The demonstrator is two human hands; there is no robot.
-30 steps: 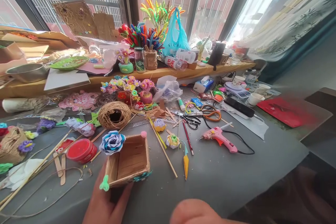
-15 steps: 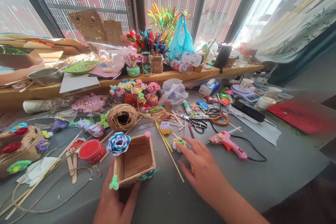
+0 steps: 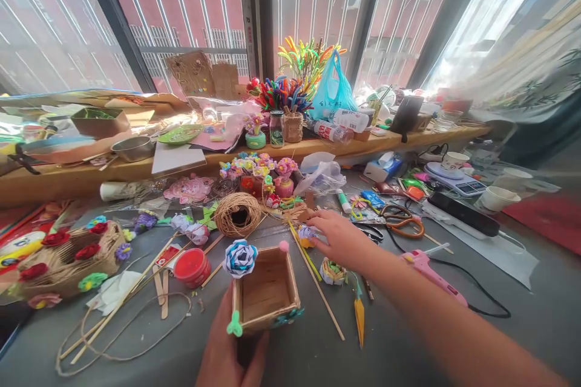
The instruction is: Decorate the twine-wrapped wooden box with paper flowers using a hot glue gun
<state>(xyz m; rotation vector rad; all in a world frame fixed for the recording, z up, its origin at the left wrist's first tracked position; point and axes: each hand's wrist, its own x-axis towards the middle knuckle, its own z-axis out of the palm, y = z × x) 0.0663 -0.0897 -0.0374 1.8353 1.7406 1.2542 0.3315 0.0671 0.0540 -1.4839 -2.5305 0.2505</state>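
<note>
A small open wooden box (image 3: 267, 287) with twine-wrapped edges is held from below by my left hand (image 3: 229, 344), its fingers closed around the base. On the box's corners are a blue-and-white paper rose (image 3: 240, 258), a green fuzzy piece (image 3: 235, 325) and a pink pompom (image 3: 284, 246). My right hand (image 3: 338, 236) stretches forward, thumb and fingers closed at a purple-and-yellow paper flower (image 3: 305, 234) on the table. Closer to me lies a green-and-white paper flower (image 3: 332, 272), beside a yellow pointed piece (image 3: 359, 320) and thin sticks (image 3: 324, 299).
A pink glue gun (image 3: 436, 278) lies under and right of my right forearm. Behind are scissors (image 3: 402, 222) and a twine roll (image 3: 238, 216). A red tub (image 3: 192, 267) and a flower-covered twine basket (image 3: 68, 272) stand left. A cluttered wooden ledge (image 3: 227, 160) runs along the window.
My right hand has moved forward from the green-and-white flower to the purple-and-yellow one. The view has shifted left and up. My left hand still holds the box.
</note>
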